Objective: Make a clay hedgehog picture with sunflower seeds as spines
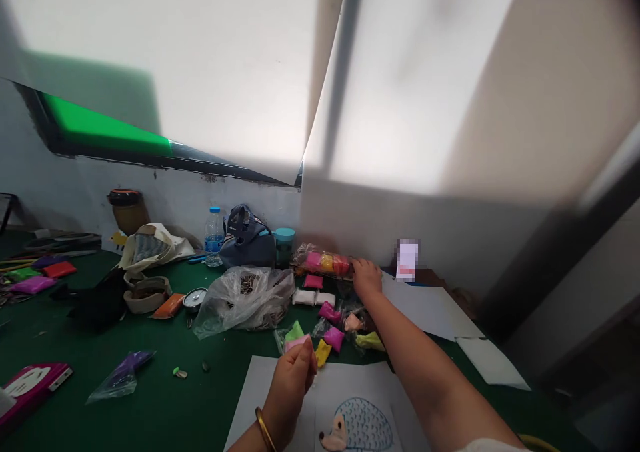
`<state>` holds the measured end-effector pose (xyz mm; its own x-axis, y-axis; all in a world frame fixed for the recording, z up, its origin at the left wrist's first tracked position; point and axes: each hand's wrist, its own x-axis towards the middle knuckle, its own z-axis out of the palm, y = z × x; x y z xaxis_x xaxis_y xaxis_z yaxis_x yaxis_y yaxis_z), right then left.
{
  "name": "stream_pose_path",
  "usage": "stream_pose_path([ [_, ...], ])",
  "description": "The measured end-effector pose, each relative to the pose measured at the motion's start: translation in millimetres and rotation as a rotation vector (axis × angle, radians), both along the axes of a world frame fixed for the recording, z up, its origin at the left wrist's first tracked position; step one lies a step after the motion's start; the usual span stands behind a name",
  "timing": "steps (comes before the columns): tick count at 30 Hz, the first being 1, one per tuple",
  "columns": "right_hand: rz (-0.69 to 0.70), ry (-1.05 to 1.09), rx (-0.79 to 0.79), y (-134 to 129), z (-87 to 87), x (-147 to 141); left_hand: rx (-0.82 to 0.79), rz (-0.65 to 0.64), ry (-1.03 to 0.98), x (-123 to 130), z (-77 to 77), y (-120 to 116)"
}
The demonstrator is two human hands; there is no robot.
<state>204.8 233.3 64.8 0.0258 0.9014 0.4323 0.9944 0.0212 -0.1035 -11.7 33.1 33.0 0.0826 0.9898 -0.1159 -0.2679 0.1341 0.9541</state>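
In the head view, the right hand (367, 279) is at the right end of a clear package of coloured packets (327, 263), but whether its fingers grip it I cannot tell. Nearer the body, the left hand (293, 382) is curled, thumb and fingertips together by a pink piece (297, 343); whether it pinches that is unclear. A hedgehog picture (364, 425) lies to the left hand's right on the green tabletop (170, 419), and a plastic bag (220, 302) sits beyond the left hand, leftward.
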Motion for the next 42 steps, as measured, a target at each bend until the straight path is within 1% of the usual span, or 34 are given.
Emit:
stream_pose_path([
  [3,0.034,0.004,0.083,-31,14.2,12,0.040,0.091,-0.045,-7,12.1,1],
  [6,0.094,-0.010,0.135,-69,24.3,23,0.059,0.186,-0.082,-16,24.9,8],
  [7,0.122,-0.017,0.160,-83,25.9,26,0.103,0.236,-0.089,-20,29.6,12],
  [9,0.219,-0.021,0.277,-110,26.5,31,0.242,0.341,-0.061,-29,39.4,20],
  [11,0.276,-0.019,0.341,-134,24.0,35,0.358,0.423,0.051,-38,48.7,26],
  [12,0.285,-0.012,0.367,-145,21.7,37,0.385,0.413,0.153,-43,52.7,29],
  [13,0.287,-0.007,0.384,-155,18.7,39,0.410,0.374,0.267,-47,56.0,30],
  [15,0.299,-0.016,0.410,-174,10.8,42,0.462,0.243,0.511,-53,60.6,28],
  [17,0.315,-0.043,0.410,-190,0.6,44,0.482,0.107,0.728,-56,62.8,20],
  [19,0.332,-0.081,0.376,-206,-10.9,44,0.494,0.037,0.856,-54,64.1,9],
  [21,0.324,-0.105,0.343,-218,-21.3,43,0.554,0.008,0.894,-50,65.9,-3],
  [23,0.301,-0.110,0.325,-226,-28.4,42,0.647,0.011,0.867,-44,69.5,-12],
  [25,0.292,-0.103,0.314,-230,-31.3,40,0.699,0.020,0.839,-38,74.1,-18],
  [27,0.310,-0.102,0.304,-230,-31.0,37,0.685,0.000,0.873,-33,78.2,-19],
  [29,0.340,-0.103,0.294,-229,-29.6,34,0.630,-0.036,0.964,-29,79.8,-17],
  [31,0.357,-0.083,0.294,-229,-28.8,29,0.594,-0.048,1.056,-27,78.3,-13],
  [33,0.356,-0.054,0.299,-229,-28.9,25,0.633,-0.053,1.124,-26,74.6,-8],
  [35,0.337,-0.043,0.282,-229,-28.3,24,0.779,-0.070,1.167,-25,70.6,-6],
  [37,0.318,-0.054,0.235,-229,-24.6,25,0.996,-0.063,1.179,-24,67.8,-8],
  [40,0.306,-0.064,0.143,-225,-11.3,30,1.313,-0.037,1.146,-23,66.1,-15],
  [42,0.308,-0.053,0.084,-221,0.6,32,1.442,-0.049,1.123,-23,66.0,-20],
])
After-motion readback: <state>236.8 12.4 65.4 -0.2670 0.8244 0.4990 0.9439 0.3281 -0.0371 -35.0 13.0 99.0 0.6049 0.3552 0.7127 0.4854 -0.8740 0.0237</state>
